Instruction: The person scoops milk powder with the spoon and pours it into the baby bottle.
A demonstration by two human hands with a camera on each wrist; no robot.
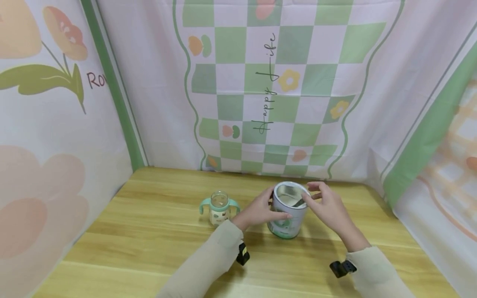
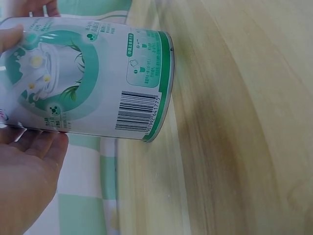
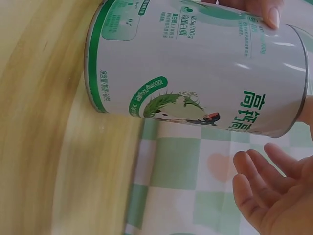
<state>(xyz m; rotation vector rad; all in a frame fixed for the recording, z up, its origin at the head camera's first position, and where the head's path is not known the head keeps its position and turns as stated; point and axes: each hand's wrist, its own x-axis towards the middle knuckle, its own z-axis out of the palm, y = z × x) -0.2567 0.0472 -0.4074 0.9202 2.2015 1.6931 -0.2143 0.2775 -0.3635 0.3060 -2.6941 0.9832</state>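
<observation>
My left hand (image 1: 262, 210) grips a white and green milk powder can (image 1: 287, 221), thumb across its front and fingers round the far side. In the left wrist view the can (image 2: 105, 78) shows a barcode and a green picture of milk. Its top is off in the head view, baring the shiny inner wall. A slim dark grey piece (image 1: 299, 203) slants inside the mouth, beside the right thumb. My right hand (image 1: 329, 209) is at the can's right rim, its thumb over the edge. In the right wrist view its other fingers (image 3: 261, 178) are loosely bent, apart from the can.
Left of the can stands a clear baby bottle (image 1: 220, 209) with mint green handles and an open top. Both are on a wood-grain table (image 1: 149, 231). Printed cloth curtains (image 1: 268, 103) hang behind the table and at both sides.
</observation>
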